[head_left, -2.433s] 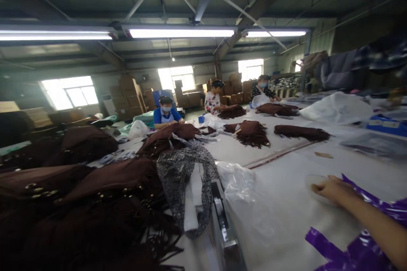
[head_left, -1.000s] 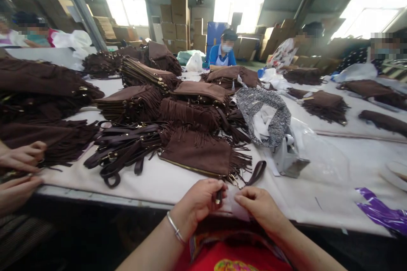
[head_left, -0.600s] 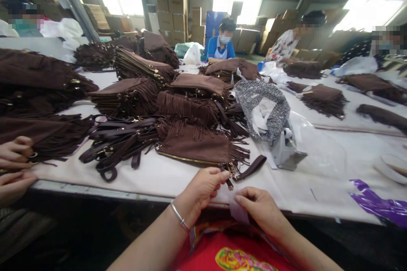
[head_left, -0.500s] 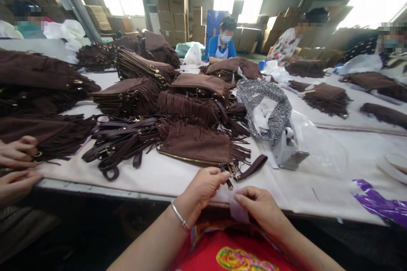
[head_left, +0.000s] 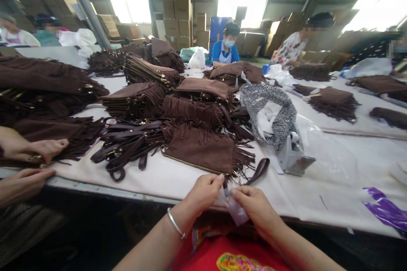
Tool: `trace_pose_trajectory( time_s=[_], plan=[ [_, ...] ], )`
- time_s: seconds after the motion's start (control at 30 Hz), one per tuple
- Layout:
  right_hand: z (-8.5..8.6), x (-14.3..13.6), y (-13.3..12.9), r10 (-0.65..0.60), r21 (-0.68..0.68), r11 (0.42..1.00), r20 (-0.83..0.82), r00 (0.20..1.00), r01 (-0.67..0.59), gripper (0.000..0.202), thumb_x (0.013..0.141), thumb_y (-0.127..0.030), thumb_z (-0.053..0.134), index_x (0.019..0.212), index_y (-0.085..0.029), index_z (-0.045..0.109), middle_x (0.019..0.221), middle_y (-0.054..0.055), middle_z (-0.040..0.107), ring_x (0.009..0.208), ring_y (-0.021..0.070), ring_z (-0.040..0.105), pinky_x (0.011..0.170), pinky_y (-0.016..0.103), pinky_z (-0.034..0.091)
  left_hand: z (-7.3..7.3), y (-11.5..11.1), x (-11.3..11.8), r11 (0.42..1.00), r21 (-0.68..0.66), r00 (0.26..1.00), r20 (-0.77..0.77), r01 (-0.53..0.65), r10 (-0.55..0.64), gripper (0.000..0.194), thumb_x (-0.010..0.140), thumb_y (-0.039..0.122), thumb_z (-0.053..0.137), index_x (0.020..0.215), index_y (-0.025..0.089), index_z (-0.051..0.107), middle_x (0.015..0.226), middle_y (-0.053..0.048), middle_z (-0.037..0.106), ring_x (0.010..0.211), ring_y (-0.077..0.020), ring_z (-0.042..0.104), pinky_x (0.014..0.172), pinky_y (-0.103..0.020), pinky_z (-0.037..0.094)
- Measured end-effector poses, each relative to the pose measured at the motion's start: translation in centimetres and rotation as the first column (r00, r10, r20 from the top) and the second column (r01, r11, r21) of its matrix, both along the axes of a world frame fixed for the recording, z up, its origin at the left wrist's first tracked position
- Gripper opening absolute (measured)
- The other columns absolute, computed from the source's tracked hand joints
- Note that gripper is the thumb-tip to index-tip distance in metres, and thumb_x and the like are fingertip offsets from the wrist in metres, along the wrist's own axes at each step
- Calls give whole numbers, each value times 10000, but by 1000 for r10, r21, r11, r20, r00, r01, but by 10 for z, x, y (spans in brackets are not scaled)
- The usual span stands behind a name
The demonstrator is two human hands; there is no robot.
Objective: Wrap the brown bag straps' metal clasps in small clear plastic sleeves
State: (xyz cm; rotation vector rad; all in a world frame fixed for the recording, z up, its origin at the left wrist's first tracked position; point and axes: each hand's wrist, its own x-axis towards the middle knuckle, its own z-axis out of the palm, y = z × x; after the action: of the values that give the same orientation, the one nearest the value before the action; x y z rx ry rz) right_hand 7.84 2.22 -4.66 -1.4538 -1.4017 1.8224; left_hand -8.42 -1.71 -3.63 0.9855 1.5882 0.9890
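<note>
A brown fringed suede pouch point(head_left: 202, 148) lies at the table's front with its zipped edge towards me. Its dark leather zipper pull point(head_left: 226, 188) hangs at the near right corner, pinched between the thumb and finger of my left hand point(head_left: 203, 192). My right hand point(head_left: 257, 205) is closed on a small translucent plastic sleeve point(head_left: 239, 216), held up against the tip of the pull. I cannot tell whether the pull is inside the sleeve. A dark wrist strap point(head_left: 261, 170) is beside the pouch's corner, just above my right hand.
Dark straps point(head_left: 127, 144) lie heaped left of the pouch, with stacked fringed pouches point(head_left: 136, 95) behind. To the right are a grey knitted cloth point(head_left: 251, 101), a tape dispenser point(head_left: 294, 159) and purple plastic point(head_left: 386, 209). A co-worker's hands point(head_left: 47, 148) handle another pouch at left.
My right hand has brought the plastic sleeve left, up to the zipper pull. The whole view has shifted slightly. The co-worker's upper hand at left has reached further over the pouch there.
</note>
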Motion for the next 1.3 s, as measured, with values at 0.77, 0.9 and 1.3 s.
trace_pose_trajectory(
  time_s=[0.77,0.9,1.3],
  plan=[
    [11,-12,4,155,-124,981,43,987,-149,266,704,-389,571,569,-161,543,424,-24,525,301,52,369,285,157,218,-2,1,-5,1000,13,960,-281,4,0,182,719,228,517,560,165,581,566,6,558,583,-137,477,534,-235,311],
    [6,-20,11,14,-194,981,-49,999,-23,246,690,-363,593,557,-173,509,377,-58,447,281,53,339,280,157,178,-3,8,-6,999,29,953,-297,-43,50,191,739,245,509,600,161,608,601,-10,588,596,-143,494,543,-234,321],
    [-4,-22,9,-74,-287,957,-108,991,40,212,809,-340,531,701,-158,525,503,-8,560,337,77,472,309,148,266,-2,0,5,987,-161,999,40,-28,35,460,739,612,547,620,168,563,530,22,496,500,-124,431,445,-231,304]
  ],
)
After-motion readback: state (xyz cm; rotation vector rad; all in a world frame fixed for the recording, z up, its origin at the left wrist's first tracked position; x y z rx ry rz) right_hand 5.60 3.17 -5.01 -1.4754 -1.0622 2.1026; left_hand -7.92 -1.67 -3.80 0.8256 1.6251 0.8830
